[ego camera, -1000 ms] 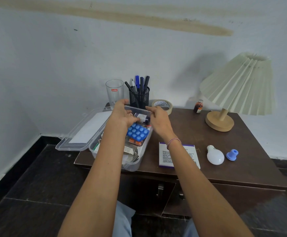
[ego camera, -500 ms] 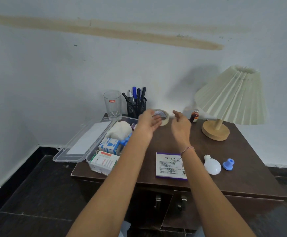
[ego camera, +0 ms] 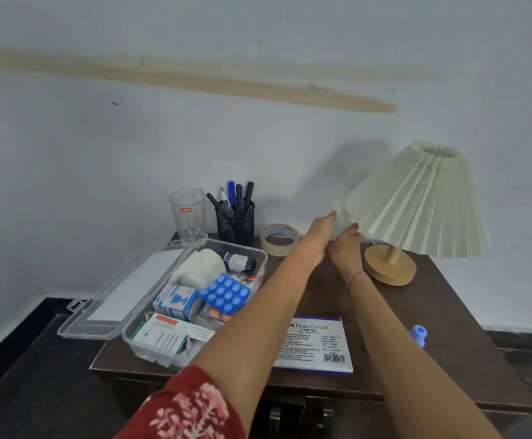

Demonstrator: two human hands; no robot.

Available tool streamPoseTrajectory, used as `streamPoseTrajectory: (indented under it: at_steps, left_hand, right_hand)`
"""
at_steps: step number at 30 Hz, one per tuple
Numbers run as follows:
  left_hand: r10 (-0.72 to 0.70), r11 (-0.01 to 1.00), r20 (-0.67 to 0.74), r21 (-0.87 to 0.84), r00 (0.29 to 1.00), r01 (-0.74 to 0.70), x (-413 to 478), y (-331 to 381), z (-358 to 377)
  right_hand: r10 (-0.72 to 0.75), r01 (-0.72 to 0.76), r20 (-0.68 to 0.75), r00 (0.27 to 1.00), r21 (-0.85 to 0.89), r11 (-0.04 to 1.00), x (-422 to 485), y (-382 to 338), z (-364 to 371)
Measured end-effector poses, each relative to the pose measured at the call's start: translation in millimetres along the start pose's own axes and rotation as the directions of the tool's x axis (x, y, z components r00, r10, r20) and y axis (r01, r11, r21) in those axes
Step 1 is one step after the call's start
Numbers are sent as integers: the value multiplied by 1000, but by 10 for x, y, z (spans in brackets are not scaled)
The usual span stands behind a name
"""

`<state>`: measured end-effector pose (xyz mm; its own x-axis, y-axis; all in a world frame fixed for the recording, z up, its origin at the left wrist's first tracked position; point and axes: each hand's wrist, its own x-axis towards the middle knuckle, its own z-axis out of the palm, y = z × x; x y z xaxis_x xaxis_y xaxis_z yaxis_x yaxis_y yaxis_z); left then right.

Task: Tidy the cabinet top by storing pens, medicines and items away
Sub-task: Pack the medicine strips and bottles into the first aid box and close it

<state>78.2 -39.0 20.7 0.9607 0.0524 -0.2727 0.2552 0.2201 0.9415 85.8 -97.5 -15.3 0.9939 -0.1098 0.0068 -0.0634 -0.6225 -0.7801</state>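
Medicines (ego camera: 223, 296) fill the open clear box (ego camera: 245, 247) on the tabletop (ego camera: 448, 299), left side. Pens (ego camera: 236, 198) stand in the mesh cup (ego camera: 236, 223) behind it. Our left hand (ego camera: 317, 236) reaches toward the lamp (ego camera: 417, 201) with fingers straight. We cannot tell the grip of our right hand (ego camera: 345, 247).
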Motion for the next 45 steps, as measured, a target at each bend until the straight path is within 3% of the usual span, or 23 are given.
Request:
streamPoseTrajectory:
  at_steps: [4, 7, 13, 21, 26, 31, 36, 40, 45]
  left_hand:
    - [-54, 998, 84, 42, 995, 51, 144, -17, 56]
    - [-107, 994, 127, 45, 986, 102, 221, -73, 93]
    - [-145, 989, 127, 46, 981, 140, 328, -190, 151]
    - [-71, 990, 18, 124, 997, 68, 333, -230, 68]
    - [-16, 996, -72, 90, 997, 23, 218, -131, -86]
    - [117, 980, -261, 185, 958, -70, -12, -26, -219]
    - [252, 962, -360, 190, 898, -194, -474, 105, -472]
    - [354, 933, -342, 195, 871, -303, -850, 151, -731]
    - [361, 924, -284, 235, 888, -301, -1175, 102, -996]
  right_hand:
    - [-26, 7, -54, 998, -323, 946, 115, 0, -69]
    - [-38, 23, -32, 999, -384, 923, 213, 53, -73]
    - [42, -42, -6, 999, -170, 985, 323, 125, -97]
    - [80, -83, -72, 994, -34, 996, 219, 57, -148]
    - [69, -68, 0, 998, 104, 992, 63, -35, -189]
    - [-68, 93, -106, 992, 250, 964, -192, -228, -68]
    - [-207, 259, -187, 960, 324, 910, -556, -468, 7]
    - [-241, 286, -158, 958, 417, 863, -845, -534, 35]
    - [-308, 319, -93, 947, 413, 853, -1111, -500, 40]
